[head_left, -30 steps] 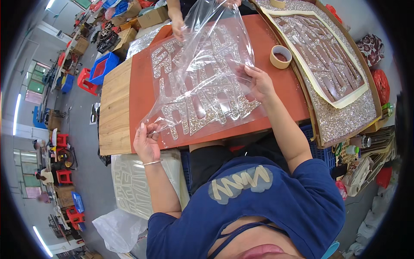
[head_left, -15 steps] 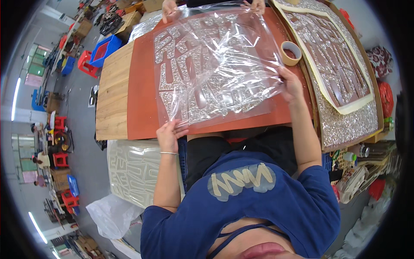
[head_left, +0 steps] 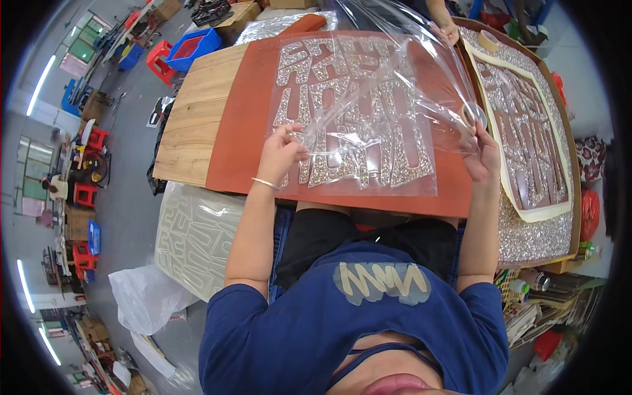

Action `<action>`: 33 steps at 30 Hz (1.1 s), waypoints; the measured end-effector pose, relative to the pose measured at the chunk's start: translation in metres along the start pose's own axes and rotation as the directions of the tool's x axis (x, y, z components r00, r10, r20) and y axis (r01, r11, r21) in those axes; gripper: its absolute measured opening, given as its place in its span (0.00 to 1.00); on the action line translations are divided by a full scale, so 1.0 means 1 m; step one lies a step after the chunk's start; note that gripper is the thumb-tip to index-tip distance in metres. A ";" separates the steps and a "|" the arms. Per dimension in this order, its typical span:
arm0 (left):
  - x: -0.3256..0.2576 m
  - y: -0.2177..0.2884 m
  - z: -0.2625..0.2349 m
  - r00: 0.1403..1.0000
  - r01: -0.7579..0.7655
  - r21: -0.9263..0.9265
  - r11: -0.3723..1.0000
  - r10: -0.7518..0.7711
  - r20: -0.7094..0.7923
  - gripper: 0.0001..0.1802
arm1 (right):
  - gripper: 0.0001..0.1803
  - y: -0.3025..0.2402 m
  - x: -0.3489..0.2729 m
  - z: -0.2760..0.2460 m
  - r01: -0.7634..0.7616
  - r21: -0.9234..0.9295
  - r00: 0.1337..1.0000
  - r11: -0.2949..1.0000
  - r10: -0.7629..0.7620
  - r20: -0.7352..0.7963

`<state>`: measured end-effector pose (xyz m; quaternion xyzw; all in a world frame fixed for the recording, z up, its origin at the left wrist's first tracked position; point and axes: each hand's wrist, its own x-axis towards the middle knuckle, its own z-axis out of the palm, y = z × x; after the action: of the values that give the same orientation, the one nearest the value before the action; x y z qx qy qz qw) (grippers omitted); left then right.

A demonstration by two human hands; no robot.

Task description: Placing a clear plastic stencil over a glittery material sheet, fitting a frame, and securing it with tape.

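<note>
Head view: your left hand pinches the near-left edge of the clear film, and your right hand grips its right edge, lifting it off the glitter sheet on the orange board. Another person's hand holds the film's far edge.

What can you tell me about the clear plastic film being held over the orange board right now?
The clear, glossy, crinkled plastic film is thin and see-through, with glare streaks. It is lifted off the orange board, above the sheet of glittery silver cut-out shapes lying there. The left hand pinches its near edge and the right hand grips its right side. Another person's hand holds its far edge. It sags and folds in the middle.
</note>
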<state>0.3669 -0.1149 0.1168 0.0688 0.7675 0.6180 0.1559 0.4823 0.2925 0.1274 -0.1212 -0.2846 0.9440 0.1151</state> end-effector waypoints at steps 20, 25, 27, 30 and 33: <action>0.165 -0.005 0.048 0.927 0.373 -0.633 0.678 -0.244 0.285 0.13 | 0.14 -0.025 0.003 0.006 0.098 -0.119 0.983 0.988 -0.115 -0.146; 0.129 0.007 0.025 0.996 0.094 -0.764 0.638 -0.061 0.071 0.06 | 0.12 -0.004 0.021 -0.007 0.021 -0.023 0.999 1.000 -0.022 -0.044; 0.122 0.002 0.012 0.998 0.025 -0.763 0.646 -0.059 -0.018 0.06 | 0.11 0.009 0.028 -0.006 0.100 -0.130 0.970 0.986 -0.126 -0.209; 0.110 -0.012 -0.004 0.932 -0.169 -0.726 0.667 -0.130 -0.337 0.05 | 0.10 0.025 0.038 -0.015 0.067 -0.159 0.982 0.985 -0.093 -0.163; 0.067 -0.034 -0.015 0.781 -0.390 -0.602 0.697 -0.097 -0.617 0.04 | 0.09 0.047 0.044 -0.007 0.081 -0.215 0.957 0.973 -0.135 -0.255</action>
<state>0.3025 -0.1165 0.0760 -0.1324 0.4721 0.8607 -0.1371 0.4363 0.2702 0.0877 -0.2431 -0.3669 0.8773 0.1913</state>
